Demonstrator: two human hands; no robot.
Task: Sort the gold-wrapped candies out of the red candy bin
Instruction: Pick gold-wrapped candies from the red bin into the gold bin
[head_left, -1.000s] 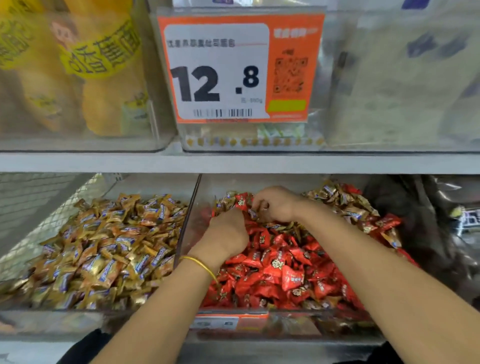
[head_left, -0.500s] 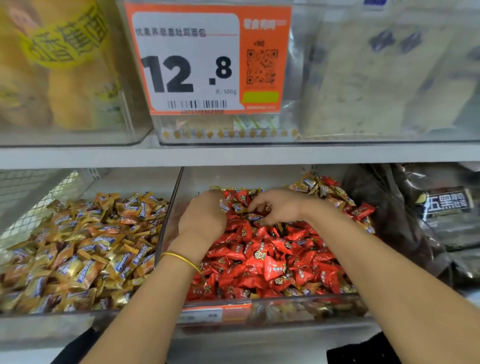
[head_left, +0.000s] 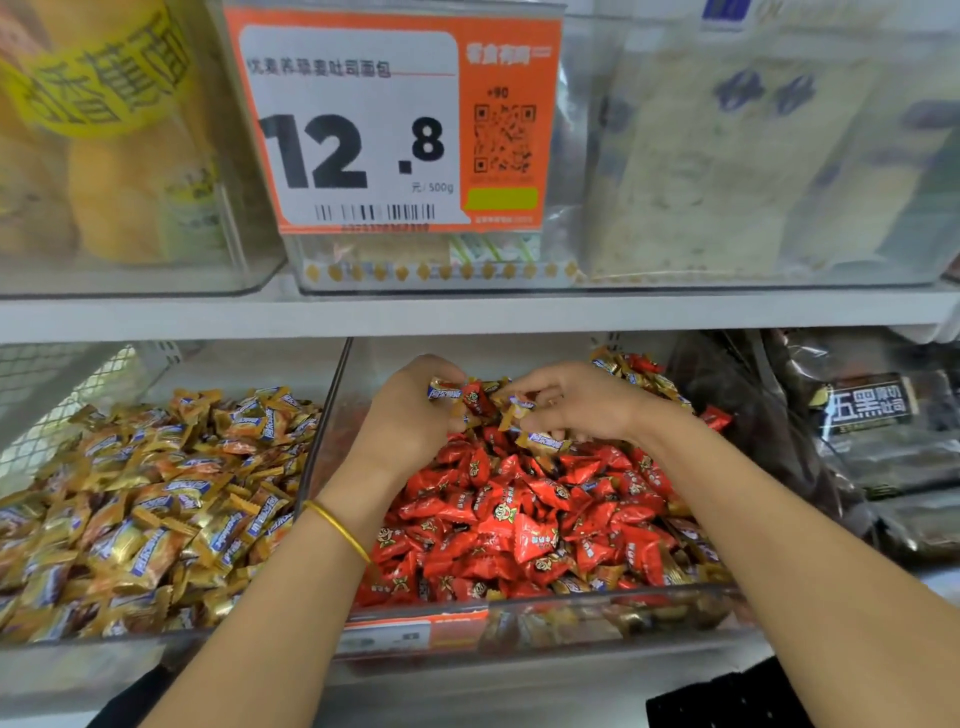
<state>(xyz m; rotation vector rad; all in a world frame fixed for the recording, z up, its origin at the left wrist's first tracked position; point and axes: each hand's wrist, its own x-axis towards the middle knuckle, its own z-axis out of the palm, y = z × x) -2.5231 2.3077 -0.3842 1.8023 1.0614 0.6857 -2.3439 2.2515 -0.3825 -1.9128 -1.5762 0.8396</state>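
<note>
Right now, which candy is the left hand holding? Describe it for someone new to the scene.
Below the orange price tag lies the clear bin of red candies. At its back, the left hand pinches one gold-wrapped candy. Its gold foil and blue label set it apart from the red ones beside it.

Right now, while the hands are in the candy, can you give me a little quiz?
1. True or false: the left hand grips a gold-wrapped candy.
2. The left hand and the right hand are both over which bin? A: red candy bin; B: gold candy bin; C: top-shelf bin.
3. Fill in: the orange price sign shows the number ___.
Key: 1 true; 2 A; 3 12.8.
</note>
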